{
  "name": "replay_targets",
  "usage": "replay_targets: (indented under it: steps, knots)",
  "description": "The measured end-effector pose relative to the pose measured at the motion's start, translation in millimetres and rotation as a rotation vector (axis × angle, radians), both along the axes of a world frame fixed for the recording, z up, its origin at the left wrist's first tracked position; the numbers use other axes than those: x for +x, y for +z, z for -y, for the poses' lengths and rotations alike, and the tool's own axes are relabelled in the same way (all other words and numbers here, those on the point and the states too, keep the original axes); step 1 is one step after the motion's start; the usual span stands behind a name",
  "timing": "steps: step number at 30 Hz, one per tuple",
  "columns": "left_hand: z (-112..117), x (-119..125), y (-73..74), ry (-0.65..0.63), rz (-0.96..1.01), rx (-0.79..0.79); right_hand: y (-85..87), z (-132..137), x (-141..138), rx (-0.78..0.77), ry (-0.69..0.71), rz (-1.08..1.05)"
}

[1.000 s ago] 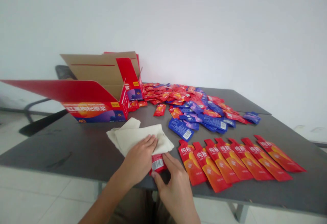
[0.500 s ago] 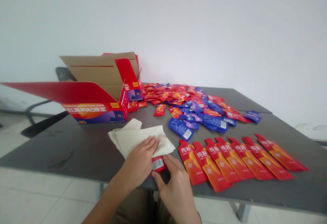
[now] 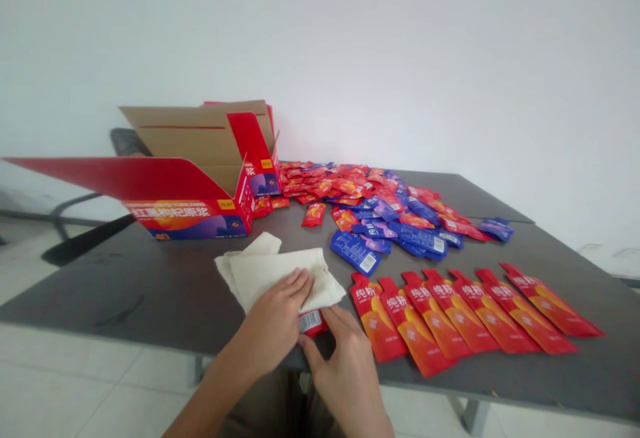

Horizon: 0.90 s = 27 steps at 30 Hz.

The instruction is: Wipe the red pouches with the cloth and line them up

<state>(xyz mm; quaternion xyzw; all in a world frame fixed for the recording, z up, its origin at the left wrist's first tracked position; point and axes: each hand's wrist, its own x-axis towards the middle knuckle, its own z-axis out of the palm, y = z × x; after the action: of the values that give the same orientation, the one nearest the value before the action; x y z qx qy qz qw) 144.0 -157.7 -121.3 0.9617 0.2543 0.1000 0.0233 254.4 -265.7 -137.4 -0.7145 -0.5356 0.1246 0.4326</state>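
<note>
My left hand (image 3: 277, 321) presses a cream cloth (image 3: 273, 271) down onto a red sachet (image 3: 311, 322) at the table's near edge. My right hand (image 3: 345, 361) pinches the sachet's lower end, thumb and fingers closed on it. Most of the sachet is hidden under the cloth and my hands. Just to the right lies a neat row of several red-orange sachets (image 3: 470, 315), side by side.
An open red and brown cardboard box (image 3: 195, 178) sits at the back left of the dark table (image 3: 125, 285). A loose heap of red and blue sachets (image 3: 380, 208) spreads across the middle and back. A black chair (image 3: 120, 141) stands behind the box.
The cloth and my left hand have shifted slightly right and forward over the sachet, covering a little more of it. My right hand stays on the sachet's end.
</note>
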Motion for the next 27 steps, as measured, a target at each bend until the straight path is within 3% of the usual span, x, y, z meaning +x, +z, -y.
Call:
replay_targets:
  steps: [4,9,11,16,18,24,27]
  knots:
    - [24.2,-14.2,-2.4,-0.052,0.049,-0.015,-0.2,0.2,0.3,-0.003,-0.004,0.011]
    - [-13.5,1.1,5.5,0.048,-0.007,-0.031,0.1,-0.2,2.4,0.011,0.019,0.018]
    - [-18.3,4.9,4.8,0.071,-0.029,-0.014,-0.6,0.0,1.9,0.032,0.005,0.02]
    - [22.3,-11.4,-6.2,-0.039,0.039,0.031,-4.1,0.2,-0.3,0.035,0.002,0.025]
    - [28.3,-15.3,-5.9,-0.058,0.053,0.016,-4.3,0.7,0.0,0.025,0.001,0.03]
    - [-17.7,1.3,2.3,0.063,-0.004,-0.008,-2.9,0.1,2.5,0.017,0.01,0.009]
    - [-8.0,-1.1,-1.3,0.044,0.0,0.01,-3.0,-0.2,1.2,0.009,0.004,0.0]
